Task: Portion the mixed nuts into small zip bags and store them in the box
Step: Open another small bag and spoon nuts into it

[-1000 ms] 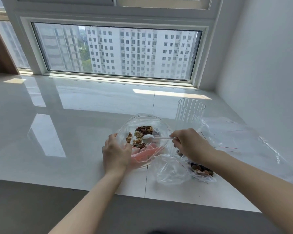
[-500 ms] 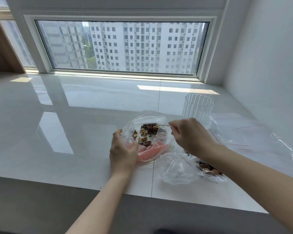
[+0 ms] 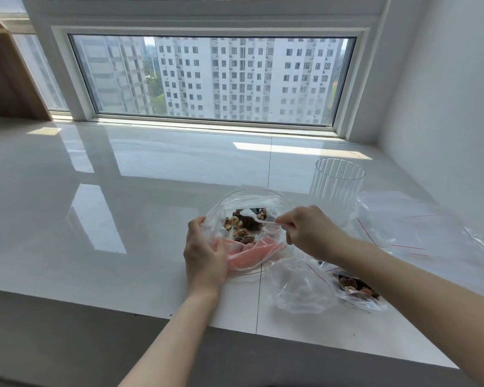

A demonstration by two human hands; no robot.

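A large clear zip bag (image 3: 236, 199) stands open on the white counter, with mixed nuts (image 3: 242, 224) and a pink patch inside. My left hand (image 3: 204, 252) grips the bag's near-left side and holds its mouth open. My right hand (image 3: 309, 231) pinches the handle of a white plastic spoon (image 3: 253, 214), whose bowl sits over the nuts inside the bag. A small zip bag (image 3: 305, 286) lies open just right of the big one, under my right forearm. Another small bag with nuts (image 3: 356, 287) lies beside it.
A clear ribbed plastic cup (image 3: 337, 185) stands behind my right hand. Several empty zip bags with red seal lines (image 3: 419, 227) are spread along the right wall. The counter's front edge (image 3: 151, 317) runs close below the bags. A wooden shelf (image 3: 3, 76) stands far left.
The spoon has gone from the bag's right rim to over the nuts inside. My left hand has stayed on the bag's side. The camera has come closer.
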